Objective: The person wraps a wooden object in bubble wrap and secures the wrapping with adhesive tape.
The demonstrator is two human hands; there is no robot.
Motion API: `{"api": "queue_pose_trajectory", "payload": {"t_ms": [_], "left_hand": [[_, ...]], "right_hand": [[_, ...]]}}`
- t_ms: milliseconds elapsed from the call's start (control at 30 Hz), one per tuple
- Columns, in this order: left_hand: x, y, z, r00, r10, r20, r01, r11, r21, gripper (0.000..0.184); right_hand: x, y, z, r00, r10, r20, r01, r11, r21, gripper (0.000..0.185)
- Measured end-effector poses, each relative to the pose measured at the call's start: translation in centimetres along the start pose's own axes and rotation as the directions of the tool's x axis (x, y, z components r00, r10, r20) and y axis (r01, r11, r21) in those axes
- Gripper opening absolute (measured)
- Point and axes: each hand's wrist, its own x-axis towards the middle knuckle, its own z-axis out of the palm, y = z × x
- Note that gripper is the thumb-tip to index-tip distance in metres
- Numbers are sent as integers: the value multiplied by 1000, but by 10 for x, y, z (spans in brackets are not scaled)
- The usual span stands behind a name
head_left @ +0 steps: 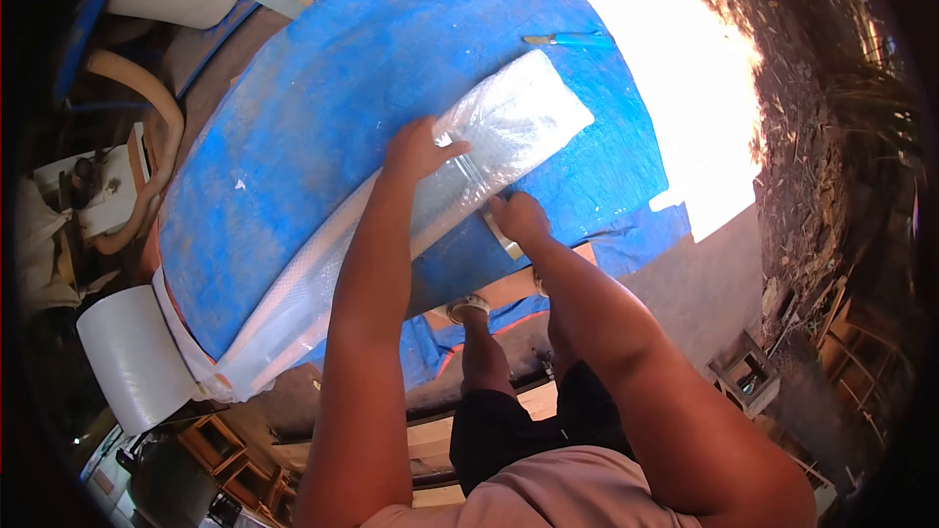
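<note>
A long strip of bubble wrap runs across a blue-covered table, with a wrapped, flattened bundle at its upper right end. My left hand rests on the bundle's left part, thumb and fingers spread apart. At the bundle's lower edge, my right hand is closed round a roll of tape, which is partly hidden by the fingers. Shiny strips of tape show on the wrap between both hands. A blue-handled cutter lies on the cover beyond the bundle.
A large roll of bubble wrap sits off the table's left end. A thick hose curves at the upper left. Concrete blocks stand on the ground at the right. Bright sunlight falls beyond the table's right edge.
</note>
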Motion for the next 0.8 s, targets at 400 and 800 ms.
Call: {"api": "queue_pose_trajectory", "payload": {"t_ms": [400,800], "left_hand": [[36,-7,-3,950,-30,311,70,990,-119,96],[-17,36,-81,788,238,568,83,873,-481,80]], "right_hand": [[40,37,25,905,-406,-125,424,843,330,60],[-86,49,-4,837,-447,-316,547,677,491,51]]}}
